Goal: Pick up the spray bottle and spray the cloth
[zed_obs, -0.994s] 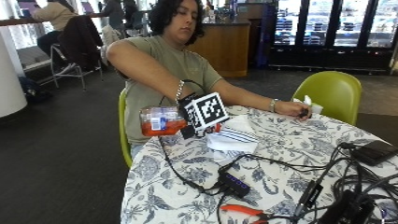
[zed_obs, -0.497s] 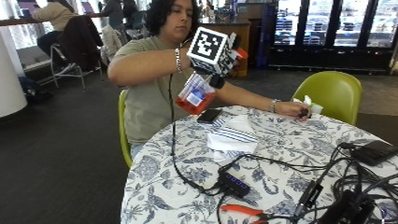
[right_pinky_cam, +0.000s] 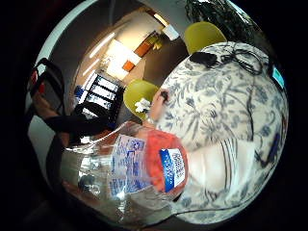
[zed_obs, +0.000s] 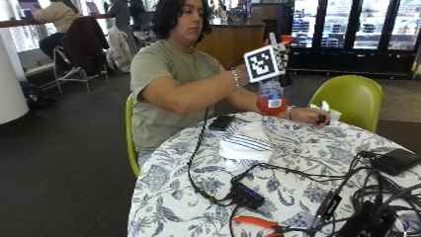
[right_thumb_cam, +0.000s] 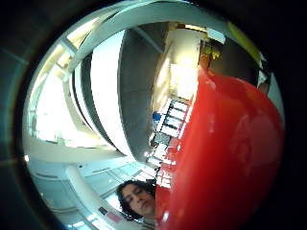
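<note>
In the outside view my gloved right hand [zed_obs: 283, 53] grips the neck of a clear spray bottle [zed_obs: 270, 97] and holds it upright in the air above the far side of the table. The bottle has orange liquid in its lower part and a red trigger head [zed_obs: 285, 38]. The white striped cloth [zed_obs: 242, 143] lies flat on the floral tablecloth [zed_obs: 197, 197], below the bottle and nearer the person. In the palm views the labelled bottle [right_pinky_cam: 139, 168] and its red head [right_thumb_cam: 225, 158] sit close against the palm, with the cloth [right_pinky_cam: 226, 163] beyond.
A black phone [zed_obs: 222, 122] lies beside the cloth. The person's bare left hand [zed_obs: 308, 115] rests on the table's far edge by a white scrap. A USB hub [zed_obs: 247, 194], cables, orange-handled pliers [zed_obs: 259, 223] and black devices [zed_obs: 395, 160] crowd the near right. A green chair [zed_obs: 349, 98] stands behind.
My hand has carried the bottle up from low at the table's left edge, through a tilt, across to the right. It now stands upright above the far side of the table.
</note>
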